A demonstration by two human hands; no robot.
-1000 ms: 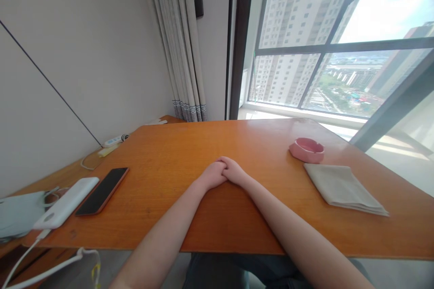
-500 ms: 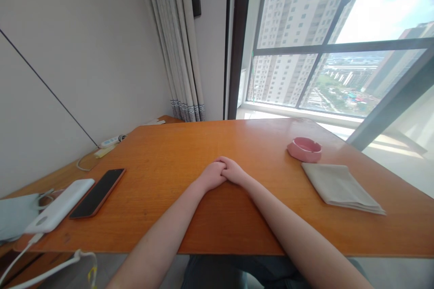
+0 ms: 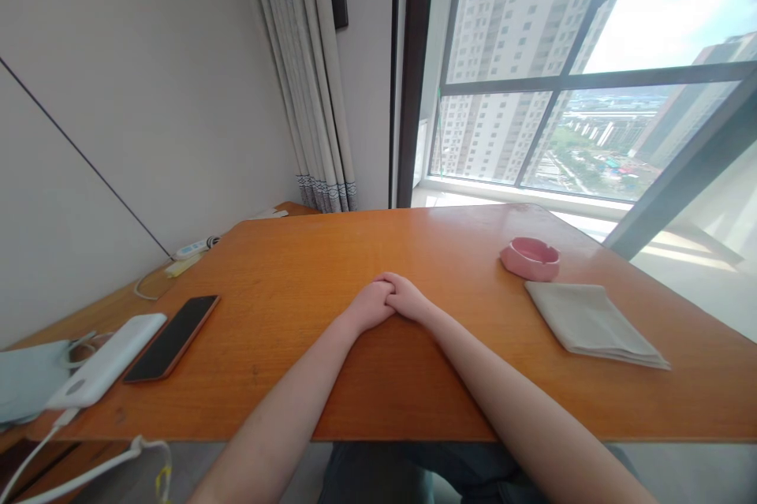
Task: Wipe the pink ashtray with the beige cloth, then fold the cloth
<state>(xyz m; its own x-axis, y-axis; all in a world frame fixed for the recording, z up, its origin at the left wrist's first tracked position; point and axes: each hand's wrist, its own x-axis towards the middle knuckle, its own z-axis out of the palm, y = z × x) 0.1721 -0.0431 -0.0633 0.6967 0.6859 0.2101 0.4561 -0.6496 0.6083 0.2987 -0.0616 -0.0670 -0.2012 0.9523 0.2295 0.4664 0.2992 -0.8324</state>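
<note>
My left hand (image 3: 371,304) and my right hand (image 3: 408,300) are clasped together on the wooden table (image 3: 307,267), near its middle. The fingers of both are closed and folded against each other, and no object shows between them. Part of each hand's fingers is hidden by the other hand. Both bare forearms reach in from the front edge. To the right, apart from my hands, lie a folded grey-beige cloth (image 3: 594,324) and, just behind it, a pink ashtray (image 3: 531,259). A dark-screened phone (image 3: 173,338) with an orange-red edge lies flat on the left.
Beside the phone is a white power bank (image 3: 106,362) with a white cable (image 3: 35,449) plugged in. A pale blue item (image 3: 29,382) lies at the far left. A power strip (image 3: 192,248) sits by the wall. A curtain (image 3: 307,78) and a large window stand beyond the table.
My hands stay clasped in the same place. The view has shifted very slightly; nothing on the table has been moved.
</note>
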